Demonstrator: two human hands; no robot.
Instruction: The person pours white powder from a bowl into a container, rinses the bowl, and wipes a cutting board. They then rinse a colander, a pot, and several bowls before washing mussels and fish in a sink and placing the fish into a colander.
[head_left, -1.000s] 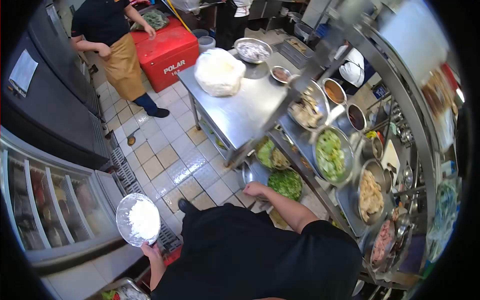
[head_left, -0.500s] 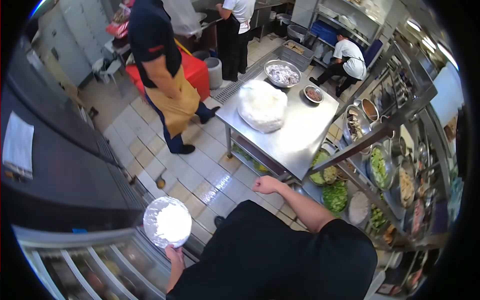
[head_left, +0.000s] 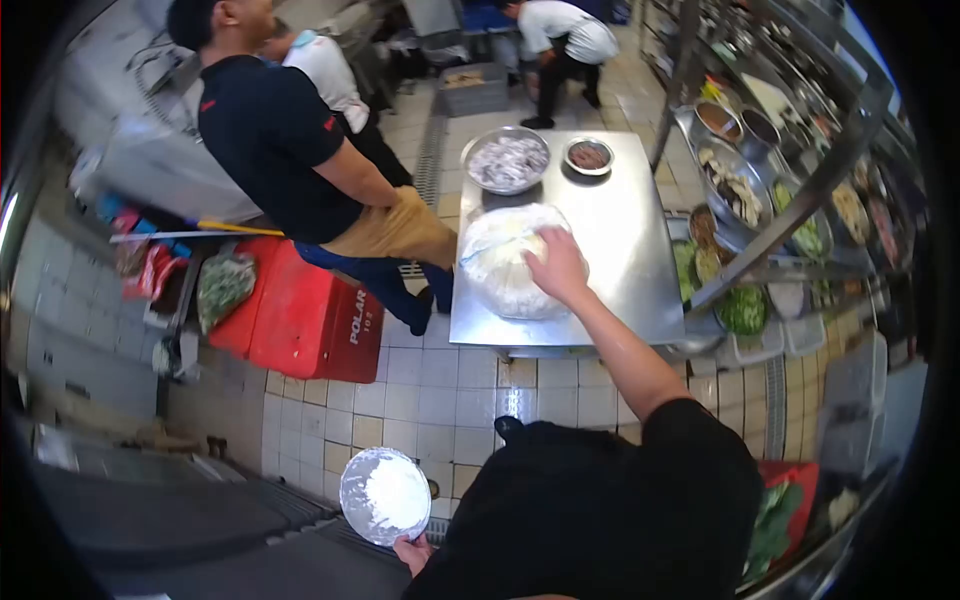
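My left hand (head_left: pixel 413 552) grips the near rim of a round metal bowl (head_left: pixel 385 496) with white powder in it, low at the left, over the tiled floor. My right hand (head_left: pixel 556 264) rests with fingers apart on a large, full clear plastic bag (head_left: pixel 500 285) of whitish contents. The bag sits on a steel table (head_left: pixel 625 250). Behind it stand a metal bowl (head_left: pixel 508 160) of whitish pieces and a smaller bowl (head_left: pixel 588 157) of reddish-brown food.
A person in a dark shirt and tan apron (head_left: pixel 290 150) stands left of the table, beside a red cooler box (head_left: pixel 310 310). Another in white (head_left: pixel 335 85) stands behind; a third (head_left: pixel 565 40) bends at the back. Food bowls (head_left: pixel 735 185) line the right-hand counter.
My right hand has reached forward onto the bag. The view has turned and come closer to the table. The powder bowl is still in my left hand. The person at the back has moved.
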